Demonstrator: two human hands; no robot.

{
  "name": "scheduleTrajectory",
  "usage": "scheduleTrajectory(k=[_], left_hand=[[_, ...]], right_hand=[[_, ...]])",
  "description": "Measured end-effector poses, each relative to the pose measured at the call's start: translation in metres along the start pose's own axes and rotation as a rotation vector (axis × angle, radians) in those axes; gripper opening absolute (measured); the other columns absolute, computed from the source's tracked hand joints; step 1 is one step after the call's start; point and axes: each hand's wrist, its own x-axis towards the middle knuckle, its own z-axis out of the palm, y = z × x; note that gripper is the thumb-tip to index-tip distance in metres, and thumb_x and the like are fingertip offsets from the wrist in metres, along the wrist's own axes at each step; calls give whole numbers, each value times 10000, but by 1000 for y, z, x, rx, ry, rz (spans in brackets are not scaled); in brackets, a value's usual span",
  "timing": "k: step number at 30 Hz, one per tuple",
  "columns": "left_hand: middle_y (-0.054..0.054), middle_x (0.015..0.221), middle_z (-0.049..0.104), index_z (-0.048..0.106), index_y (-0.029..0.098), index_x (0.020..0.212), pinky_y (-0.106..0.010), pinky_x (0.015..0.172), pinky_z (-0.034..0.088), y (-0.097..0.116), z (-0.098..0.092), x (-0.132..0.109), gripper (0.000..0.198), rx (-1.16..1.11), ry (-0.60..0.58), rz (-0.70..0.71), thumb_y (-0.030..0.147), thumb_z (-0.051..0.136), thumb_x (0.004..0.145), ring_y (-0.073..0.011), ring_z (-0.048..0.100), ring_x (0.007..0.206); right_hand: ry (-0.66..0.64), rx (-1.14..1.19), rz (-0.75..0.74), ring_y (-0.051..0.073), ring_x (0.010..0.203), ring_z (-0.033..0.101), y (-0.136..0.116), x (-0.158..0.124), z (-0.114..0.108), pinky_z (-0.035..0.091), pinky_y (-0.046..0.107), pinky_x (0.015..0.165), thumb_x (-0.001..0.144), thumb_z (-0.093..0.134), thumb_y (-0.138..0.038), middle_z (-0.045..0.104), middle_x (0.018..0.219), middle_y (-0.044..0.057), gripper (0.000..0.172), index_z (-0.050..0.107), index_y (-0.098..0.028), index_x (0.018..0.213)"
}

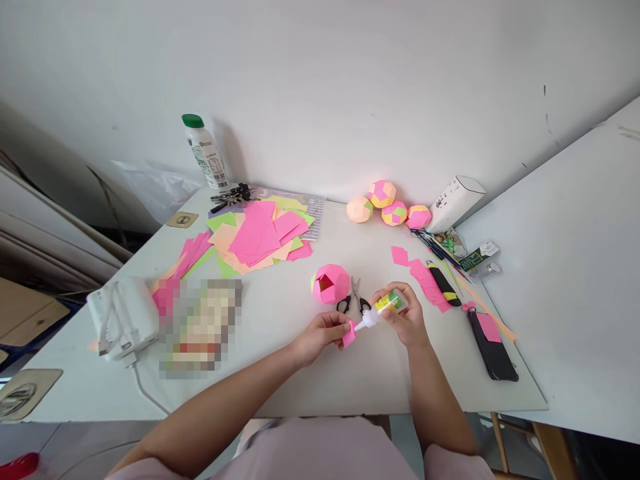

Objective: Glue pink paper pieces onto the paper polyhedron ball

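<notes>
My left hand (323,337) pinches a small pink paper piece (349,337) over the front middle of the table. In my right hand (411,317) is a glue bottle (391,302) with a white nozzle, tilted so that its tip meets or nearly meets the paper. Just beyond my hands sits a pink faceted paper ball (331,283) with a dark opening in its side. Beside the ball lie black-handled scissors (355,290), blades spread and pointing away from me.
Coloured paper sheets (260,237) lie heaped at the back left, near a green-capped bottle (206,153). Several finished paper balls (383,194) stand by the wall. To the right are pink pieces (429,285), a utility knife (444,283) and a black pouch (493,347).
</notes>
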Motion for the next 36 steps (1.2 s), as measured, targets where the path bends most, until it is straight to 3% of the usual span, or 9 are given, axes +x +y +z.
scheduleTrajectory(k=[8,25,36], left_hand=[[3,615,579,595,133,691,-239,542,416,0,-3,3,347,-12,49,-20,419,782,631,-89,505,532],[-7,633,602,610,131,698,-247,553,410,-1,-4,3,333,52,-13,-39,422,766,652,-94,513,541],[1,609,591,595,138,685,-242,544,392,-4,-5,4,344,61,12,-43,427,775,634,-95,508,529]], right_hand=[[-42,-76,-115,198,774,604,0,-2,0,498,352,678,717,748,-421,689,863,62,435,535,-237,1048],[-7,-4,-111,190,769,603,2,-3,6,487,334,687,720,755,-376,673,859,43,348,565,-242,979],[-159,-35,-21,201,817,598,-3,-5,-1,481,349,684,832,629,-367,660,977,86,423,460,-251,1201]])
